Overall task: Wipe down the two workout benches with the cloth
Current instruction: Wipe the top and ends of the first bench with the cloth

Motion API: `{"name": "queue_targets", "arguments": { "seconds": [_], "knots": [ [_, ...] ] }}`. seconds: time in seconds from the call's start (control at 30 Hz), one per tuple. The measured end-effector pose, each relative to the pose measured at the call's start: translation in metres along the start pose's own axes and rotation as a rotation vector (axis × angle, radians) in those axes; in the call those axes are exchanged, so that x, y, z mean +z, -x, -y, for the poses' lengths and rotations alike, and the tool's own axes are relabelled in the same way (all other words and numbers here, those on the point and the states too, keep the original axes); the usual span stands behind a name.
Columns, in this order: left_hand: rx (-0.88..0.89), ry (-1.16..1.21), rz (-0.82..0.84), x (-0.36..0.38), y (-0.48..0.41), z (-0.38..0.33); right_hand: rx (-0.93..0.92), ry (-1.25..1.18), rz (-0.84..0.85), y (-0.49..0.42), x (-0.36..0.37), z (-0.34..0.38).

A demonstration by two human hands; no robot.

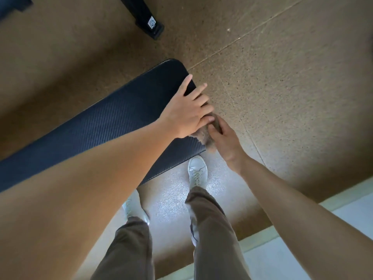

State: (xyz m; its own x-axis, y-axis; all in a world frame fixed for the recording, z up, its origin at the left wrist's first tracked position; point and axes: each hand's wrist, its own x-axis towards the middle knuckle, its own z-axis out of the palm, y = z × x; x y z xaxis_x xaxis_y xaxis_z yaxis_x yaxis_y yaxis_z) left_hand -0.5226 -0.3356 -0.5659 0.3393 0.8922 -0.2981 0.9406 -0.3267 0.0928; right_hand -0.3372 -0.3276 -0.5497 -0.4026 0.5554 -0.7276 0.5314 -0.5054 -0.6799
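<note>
A person's left grip (187, 112) lies spread across the rounded end of a dark navy, ribbed, padded workout counter (101, 126), fingers straight and fanned, thumb resting on a fuzzy tan-brown cloth (204, 137). The right grip (224, 142) holds that cloth, fingers and thumb curled around it. The bunched cloth sits at the counter's near edge, partly under the left palm. Below, white lace-up shoes (197, 170) and olive-brown trousers (212, 229) stand on a speckled brown floor (282, 98). A black metal frame foot (148, 22) rests beyond.
</note>
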Motion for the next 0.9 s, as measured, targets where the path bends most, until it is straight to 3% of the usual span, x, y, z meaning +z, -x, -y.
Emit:
{"name": "queue_targets", "arguments": {
  "seconds": [0.33,0.5,0.7,0.9],
  "knots": [
    [-0.157,-0.078,0.016,-0.013,-0.011,0.07,-0.167,0.458,-0.056,-0.077,0.026,0.057],
    [-0.354,0.134,-0.006,-0.009,0.0,0.102,-0.267,0.608,-0.008,-0.106,0.043,0.098],
    [-0.508,0.335,0.025,0.007,0.054,0.125,-0.441,1.24,0.089,-0.125,0.076,0.143],
    [-0.594,0.368,-0.039,0.014,0.108,0.133,-0.528,1.469,0.133,-0.121,0.123,0.144]
  ]
}}
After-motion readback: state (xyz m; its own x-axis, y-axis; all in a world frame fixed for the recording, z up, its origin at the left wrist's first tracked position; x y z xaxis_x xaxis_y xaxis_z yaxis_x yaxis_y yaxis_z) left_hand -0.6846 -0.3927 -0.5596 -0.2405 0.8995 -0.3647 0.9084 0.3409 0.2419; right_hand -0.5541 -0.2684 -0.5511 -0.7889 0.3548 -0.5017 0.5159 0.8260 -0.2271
